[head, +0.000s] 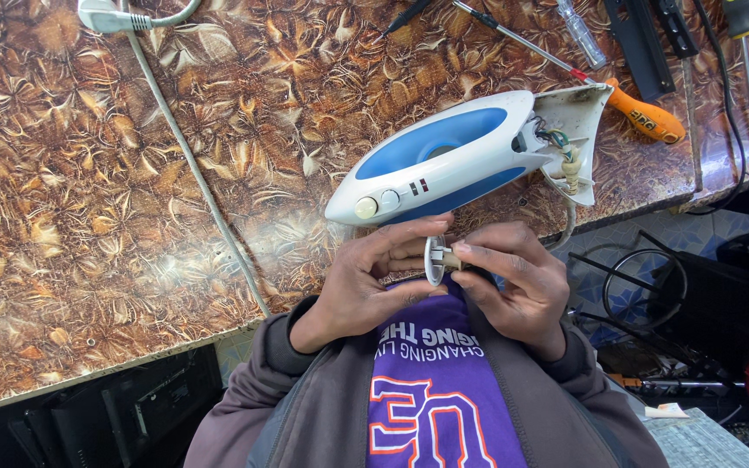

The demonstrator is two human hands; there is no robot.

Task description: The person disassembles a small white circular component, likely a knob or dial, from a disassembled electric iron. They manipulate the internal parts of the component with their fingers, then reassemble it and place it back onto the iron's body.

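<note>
Head view, and we're looking down at a small white dial (436,259) pinched between both hands just below centre frame, right in front of the chest. It's a round plastic disc with a short beige stem sticking out one side. Left hand (366,282) is curled around it with the thumb and fingers closed on the disc's edge; right hand (513,282) is narrowed down too, fingertips pinching the stem end. So both hands are closed on the same little part.

Our guess on handling: it looks light and stiff, smooth plastic, so a bit slippery, and that thin stem seems like the bit that'd snap if twisted hard. Best grip is probably the disc's rim, not the stem.

Just above the hands sits the iron (461,156), white and blue, lying on the table with its rear cover (578,130) open and wires (561,147) showing at the right end. A grey cord (192,165) runs diagonally across the brown patterned table (88,217) up to a plug (106,16) in the upper left. Upper right of frame has an orange-handled screwdriver (643,113) and a few other tools.
</note>
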